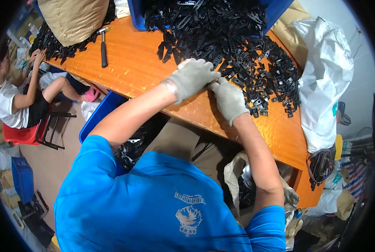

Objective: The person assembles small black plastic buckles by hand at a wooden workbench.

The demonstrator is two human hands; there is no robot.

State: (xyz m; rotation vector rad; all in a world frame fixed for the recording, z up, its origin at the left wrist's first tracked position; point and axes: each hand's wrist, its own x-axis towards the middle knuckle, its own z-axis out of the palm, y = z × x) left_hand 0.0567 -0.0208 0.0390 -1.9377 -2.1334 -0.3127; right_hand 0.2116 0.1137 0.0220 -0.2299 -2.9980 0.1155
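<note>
Both my hands wear grey knit gloves and meet over an orange wooden table. My left hand is curled, its fingertips pinching a small black plastic part at the edge of a big heap of black plastic clips. Just to the right, my right hand also closes on that small part. The part itself is mostly hidden by the fingers. The heap spreads from the table's middle to its right side.
A hammer lies on the table's left part beside a tan sack and more black clips. A blue bin stands under the table, a white sack at right. Another person sits at far left on a red stool.
</note>
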